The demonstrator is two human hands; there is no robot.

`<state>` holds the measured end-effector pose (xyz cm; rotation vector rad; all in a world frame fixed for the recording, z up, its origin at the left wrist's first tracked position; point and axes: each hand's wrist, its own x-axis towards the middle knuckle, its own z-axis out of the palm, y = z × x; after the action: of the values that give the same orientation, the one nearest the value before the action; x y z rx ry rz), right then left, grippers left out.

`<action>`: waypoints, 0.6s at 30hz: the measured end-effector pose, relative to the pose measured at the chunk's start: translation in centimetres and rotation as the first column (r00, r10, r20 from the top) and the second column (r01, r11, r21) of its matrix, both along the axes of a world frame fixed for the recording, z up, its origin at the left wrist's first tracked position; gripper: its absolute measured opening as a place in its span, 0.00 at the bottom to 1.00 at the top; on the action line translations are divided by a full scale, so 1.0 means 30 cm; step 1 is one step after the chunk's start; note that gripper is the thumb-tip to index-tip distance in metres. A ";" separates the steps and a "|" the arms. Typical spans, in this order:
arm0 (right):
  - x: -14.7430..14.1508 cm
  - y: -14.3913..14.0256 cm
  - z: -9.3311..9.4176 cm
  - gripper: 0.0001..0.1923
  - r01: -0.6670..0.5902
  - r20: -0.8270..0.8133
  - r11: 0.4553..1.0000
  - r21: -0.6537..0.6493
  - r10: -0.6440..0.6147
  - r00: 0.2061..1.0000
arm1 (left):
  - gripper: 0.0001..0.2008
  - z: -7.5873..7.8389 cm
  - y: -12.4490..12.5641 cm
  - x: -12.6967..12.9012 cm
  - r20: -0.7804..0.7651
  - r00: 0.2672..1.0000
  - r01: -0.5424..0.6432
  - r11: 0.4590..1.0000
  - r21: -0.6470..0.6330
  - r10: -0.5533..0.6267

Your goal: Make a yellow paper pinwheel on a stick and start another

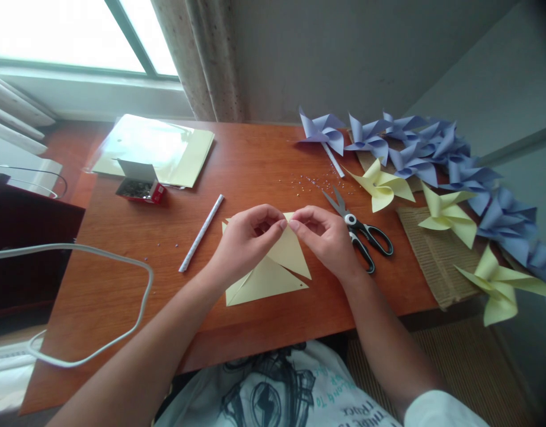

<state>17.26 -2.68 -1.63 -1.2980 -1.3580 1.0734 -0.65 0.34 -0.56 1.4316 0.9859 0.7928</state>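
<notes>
A pale yellow paper square (273, 273), cut into triangular flaps, was laid near the middle of the front edge of the wooden table (255, 160). Both forearms were brought in from the front edge, angled inward so that the hands met above the sheet. The left hand (243, 240) was curled, knuckles up, with thumb and forefinger pinched together on the tip of a flap that had been lifted towards the centre of the paper. The right hand (328, 237) was held just opposite, its fingers likewise closed on the same raised flap tip, so that the fingertips of the two hands were nearly touching. Black-handled scissors (359, 228) were left just beside the right hand, blades pointing towards the back edge. A rolled white paper stick (201, 232) was laid diagonally to the left of the left hand. Towards the back left corner, an open box of pins (139, 185) was set against a stack of yellow sheets (161, 148). Along the right edge, finished blue pinwheels (415, 145) and yellow pinwheels (446, 216) were spread, some over a piece of corrugated cardboard (437, 261).
</notes>
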 end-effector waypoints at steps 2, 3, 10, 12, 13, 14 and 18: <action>0.000 0.001 -0.002 0.06 0.001 -0.002 1.000 0.007 -0.001 1.000 | 0.10 -0.001 -0.001 0.000 0.000 1.000 0.000 1.000 0.000 0.000; -0.001 0.001 -0.003 0.06 0.000 -0.002 1.000 0.009 0.000 1.000 | 0.10 0.000 -0.001 0.000 0.001 1.000 0.001 1.000 -0.001 -0.001; -0.004 -0.001 -0.002 0.06 0.006 0.026 1.000 0.012 -0.006 1.000 | 0.10 0.005 -0.002 0.004 -0.004 1.000 -0.005 1.000 -0.004 0.005; -0.004 -0.001 -0.002 0.06 0.007 0.043 1.000 0.022 -0.008 0.999 | 0.09 0.005 0.000 0.004 0.001 1.000 -0.005 1.000 -0.003 0.005; -0.004 -0.001 -0.002 0.06 0.006 0.049 1.000 0.029 -0.008 0.999 | 0.09 0.004 0.000 0.004 0.004 1.000 -0.003 1.000 -0.001 0.003; -0.004 -0.001 -0.002 0.05 0.004 0.054 0.999 0.035 -0.006 0.999 | 0.09 0.004 0.000 0.003 0.006 1.000 0.000 1.000 0.002 0.000; -0.007 0.000 0.002 0.04 -0.009 0.090 0.998 0.055 0.004 0.996 | 0.08 0.004 -0.004 0.003 -0.046 0.999 0.008 0.998 0.067 -0.005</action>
<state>17.04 -2.69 -1.56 -1.3159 -1.4496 0.9853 -0.56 0.23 -0.44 1.5161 0.9973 0.7980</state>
